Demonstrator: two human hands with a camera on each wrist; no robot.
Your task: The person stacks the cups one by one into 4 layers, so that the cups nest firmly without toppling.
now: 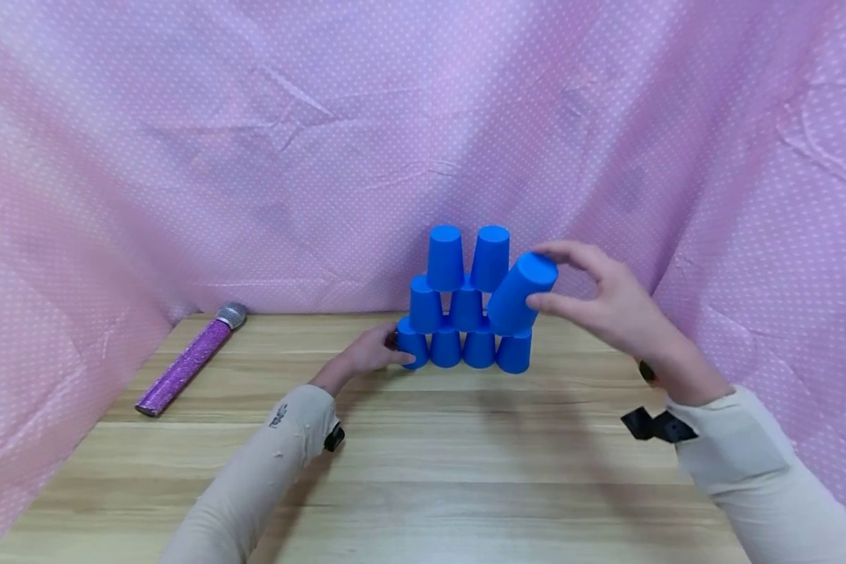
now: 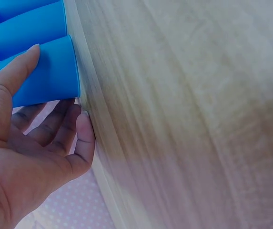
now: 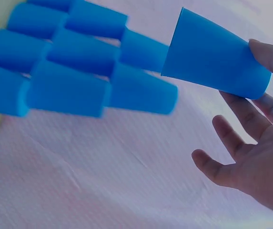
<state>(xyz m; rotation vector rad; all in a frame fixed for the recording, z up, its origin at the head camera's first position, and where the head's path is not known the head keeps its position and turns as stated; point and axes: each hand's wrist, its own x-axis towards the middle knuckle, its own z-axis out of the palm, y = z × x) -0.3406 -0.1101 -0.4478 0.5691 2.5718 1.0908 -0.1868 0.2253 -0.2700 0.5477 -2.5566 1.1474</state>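
Upside-down blue cups stand in a stepped stack (image 1: 445, 349), with several in the bottom row and two in the top row. My right hand (image 1: 609, 305) pinches another blue cup (image 1: 524, 294) near its base between thumb and fingers. That cup is tilted in front of the stack's right side in the head view; in the right wrist view (image 3: 212, 55) it is apart from the others. My left hand (image 1: 372, 351) is at the bottom row's left end cup (image 2: 50, 71), thumb on its near side and fingers curled round its far side.
A microphone (image 1: 190, 360) with a glittery purple handle lies on the wooden table (image 1: 423, 478), left of the stack. Pink dotted cloth (image 1: 324, 141) hangs behind and along the sides. A small dark object (image 1: 646, 371) is partly hidden by the right wrist.
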